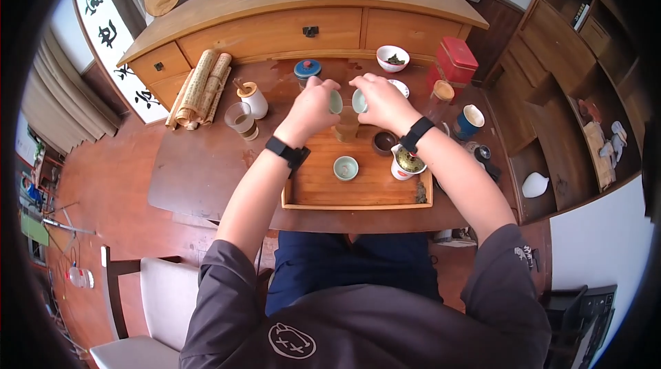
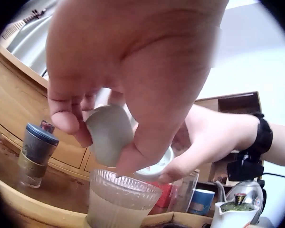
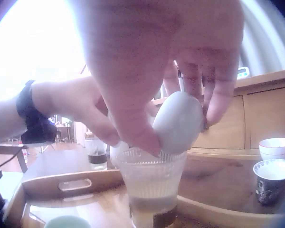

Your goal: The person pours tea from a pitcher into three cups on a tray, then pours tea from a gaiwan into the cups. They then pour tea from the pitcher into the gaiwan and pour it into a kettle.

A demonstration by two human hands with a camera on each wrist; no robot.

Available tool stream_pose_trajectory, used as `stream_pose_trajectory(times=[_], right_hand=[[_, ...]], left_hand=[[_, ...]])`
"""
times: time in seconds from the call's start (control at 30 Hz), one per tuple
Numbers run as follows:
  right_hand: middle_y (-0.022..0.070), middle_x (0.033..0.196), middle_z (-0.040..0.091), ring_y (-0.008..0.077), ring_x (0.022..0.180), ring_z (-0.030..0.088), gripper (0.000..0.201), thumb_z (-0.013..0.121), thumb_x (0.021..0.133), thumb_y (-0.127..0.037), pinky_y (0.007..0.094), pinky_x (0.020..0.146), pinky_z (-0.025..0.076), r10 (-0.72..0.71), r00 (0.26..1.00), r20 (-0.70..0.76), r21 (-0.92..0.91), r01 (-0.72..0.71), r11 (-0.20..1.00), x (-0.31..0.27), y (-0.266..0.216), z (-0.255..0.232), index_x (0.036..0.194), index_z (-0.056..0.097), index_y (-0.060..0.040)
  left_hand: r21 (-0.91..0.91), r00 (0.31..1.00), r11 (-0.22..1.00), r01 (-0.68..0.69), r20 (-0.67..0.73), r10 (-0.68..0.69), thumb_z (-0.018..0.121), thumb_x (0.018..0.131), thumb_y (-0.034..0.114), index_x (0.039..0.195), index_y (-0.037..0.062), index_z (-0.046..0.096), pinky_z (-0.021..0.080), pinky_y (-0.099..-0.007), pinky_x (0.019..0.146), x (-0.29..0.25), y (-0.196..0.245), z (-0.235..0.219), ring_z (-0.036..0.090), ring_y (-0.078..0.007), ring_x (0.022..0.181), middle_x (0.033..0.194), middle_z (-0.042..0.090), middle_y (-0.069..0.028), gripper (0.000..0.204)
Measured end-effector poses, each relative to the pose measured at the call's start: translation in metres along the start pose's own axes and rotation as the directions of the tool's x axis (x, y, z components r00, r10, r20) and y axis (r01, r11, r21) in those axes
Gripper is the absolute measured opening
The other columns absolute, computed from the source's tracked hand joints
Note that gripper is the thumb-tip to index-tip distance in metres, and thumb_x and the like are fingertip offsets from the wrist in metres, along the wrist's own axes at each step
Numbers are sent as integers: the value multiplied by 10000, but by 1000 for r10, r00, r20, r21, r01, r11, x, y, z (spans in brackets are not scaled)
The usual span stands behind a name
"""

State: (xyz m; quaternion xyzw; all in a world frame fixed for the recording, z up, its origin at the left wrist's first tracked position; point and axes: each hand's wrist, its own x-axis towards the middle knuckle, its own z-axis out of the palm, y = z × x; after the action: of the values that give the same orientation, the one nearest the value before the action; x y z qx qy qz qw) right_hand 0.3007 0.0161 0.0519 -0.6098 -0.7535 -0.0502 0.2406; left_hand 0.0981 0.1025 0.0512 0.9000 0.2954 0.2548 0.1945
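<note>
Over the back of the wooden tray (image 1: 317, 193), my left hand (image 1: 311, 109) pinches a small pale green teacup (image 2: 109, 135), tipped on its side. Opposite it, my right hand (image 1: 383, 100) pinches a second pale green teacup (image 3: 178, 123), tilted as well. Both cups are close over the mouth of a ribbed glass (image 3: 152, 183), which holds cloudy pale liquid. A third pale green teacup (image 1: 345, 168) stands upright on the tray. To its right are a dark brown cup (image 1: 384, 142) and a white teapot (image 1: 403, 168) with a patterned lid.
Left on the table are bamboo scrolls (image 1: 200, 90), another glass (image 1: 241, 121) and a white jar (image 1: 253, 100). Behind stand a blue-lidded cup (image 1: 307, 68) and a white bowl (image 1: 392, 58). To the right are a red box (image 1: 454, 62) and a blue cup (image 1: 469, 122).
</note>
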Motion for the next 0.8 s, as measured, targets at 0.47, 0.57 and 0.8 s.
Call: stream_pose_trajectory(times=[0.47,0.57,0.8], right_hand=[[151,1029,684,359,1034,654,511,849,711,-273,482,945,506,78,997,21,-71,-76,995,-87,-47,-11,1144,668,-73],[157,994,681,346,1017,670,493,850,690,-247,484,978,470,61,992,107,-90,-52,995,-104,-53,2,1110,665,-65],[170,973,704,345,994,719,422,835,718,-160,598,1244,308,41,954,298,-184,15,983,-112,-60,23,1078,656,-34]], left_hand=[[-20,987,993,118,109,-115,846,706,155,1195,9,680,566,-448,942,-73,5,-19,699,-391,1080,1117,718,-218,536],[-4,951,985,170,262,-163,845,704,153,1168,2,688,570,-435,933,-98,-7,-5,712,-387,1054,1082,743,-215,513],[-20,950,986,165,272,-154,878,664,144,1175,-12,686,566,-431,947,-116,-20,27,709,-382,1082,1107,742,-228,568]])
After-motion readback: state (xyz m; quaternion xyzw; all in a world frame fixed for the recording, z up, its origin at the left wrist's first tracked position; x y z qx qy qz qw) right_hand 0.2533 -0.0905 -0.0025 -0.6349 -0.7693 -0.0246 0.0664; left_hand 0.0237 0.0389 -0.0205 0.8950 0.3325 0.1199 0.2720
